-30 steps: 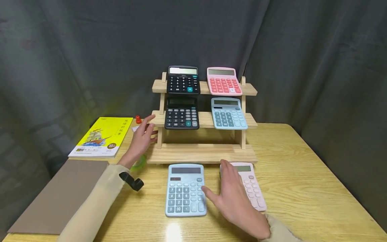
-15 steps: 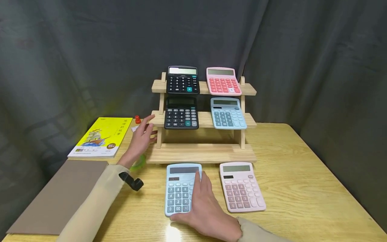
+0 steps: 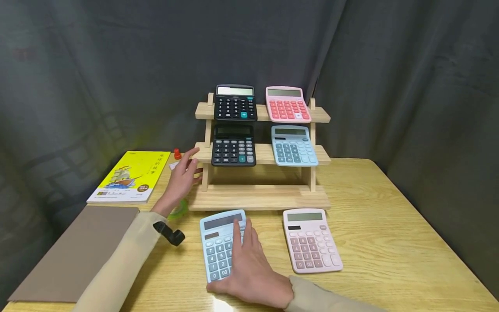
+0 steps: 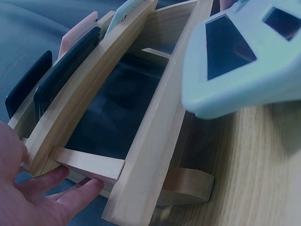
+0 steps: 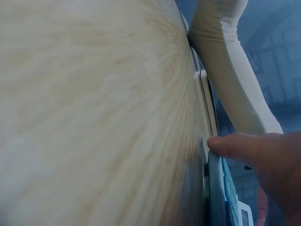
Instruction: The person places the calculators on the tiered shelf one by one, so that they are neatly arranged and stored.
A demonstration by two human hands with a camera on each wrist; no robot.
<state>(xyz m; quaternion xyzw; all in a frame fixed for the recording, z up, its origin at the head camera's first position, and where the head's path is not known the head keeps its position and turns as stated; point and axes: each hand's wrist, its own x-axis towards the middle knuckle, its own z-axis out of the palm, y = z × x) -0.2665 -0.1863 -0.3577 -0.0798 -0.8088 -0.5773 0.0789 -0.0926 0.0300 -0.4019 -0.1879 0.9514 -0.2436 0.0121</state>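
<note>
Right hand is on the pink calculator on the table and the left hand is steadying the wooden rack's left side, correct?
Not quite. In the head view the right hand rests on the blue calculator, not the pink calculator, which lies untouched beside it. The left hand does steady the wooden rack at its left side.

Dark grey curtain (image 3: 390,65) backdrop; light wooden table (image 3: 390,242); lamp glare at near edge.
</note>
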